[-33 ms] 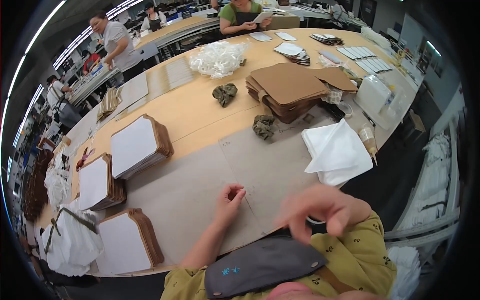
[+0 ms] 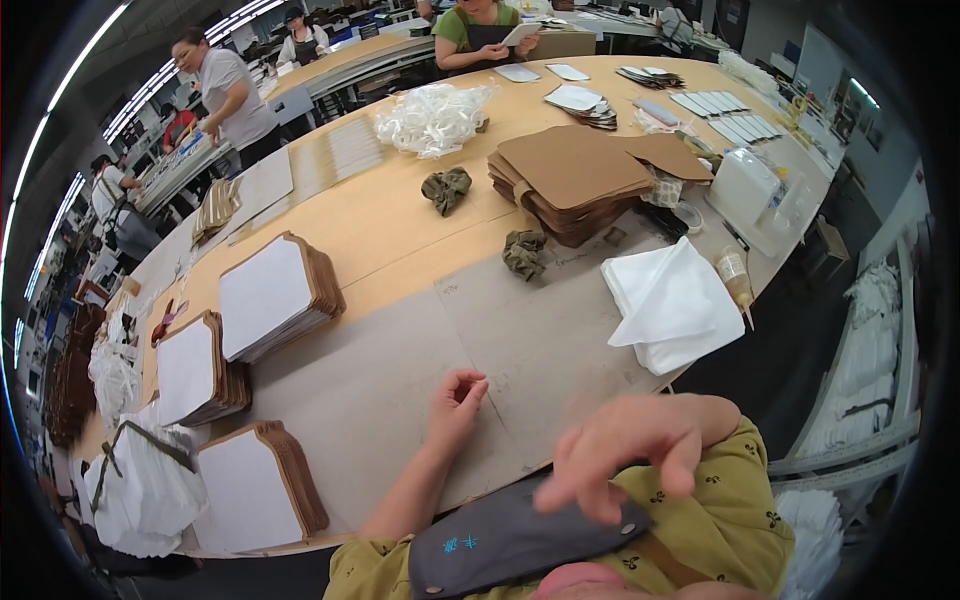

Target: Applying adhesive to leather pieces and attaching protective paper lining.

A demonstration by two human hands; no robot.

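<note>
The left hand (image 2: pixel 455 400) rests on the grey sheet (image 2: pixel 400 380) of the worktop (image 2: pixel 400 240), fingers curled narrow, holding nothing I can see. The right hand (image 2: pixel 625 450) hovers near the chest, fingers spread wide and empty, with white cloth (image 2: pixel 670 300) beyond it and white-faced stacks (image 2: pixel 270 295) beyond the left.

Left of the hands, three stacks of white-faced brown boards lie in a row: one at the near table edge (image 2: pixel 255 490), one farther up (image 2: pixel 198 368), one beyond that (image 2: pixel 275 295). Ahead of the hands, past two crumpled olive rags (image 2: pixel 524 252) (image 2: pixel 446 188), sits a pile of brown cardboard sheets (image 2: pixel 575 180). To the right lies folded white cloth (image 2: pixel 672 302), with a small glue bottle (image 2: pixel 735 270) just beside it.
</note>
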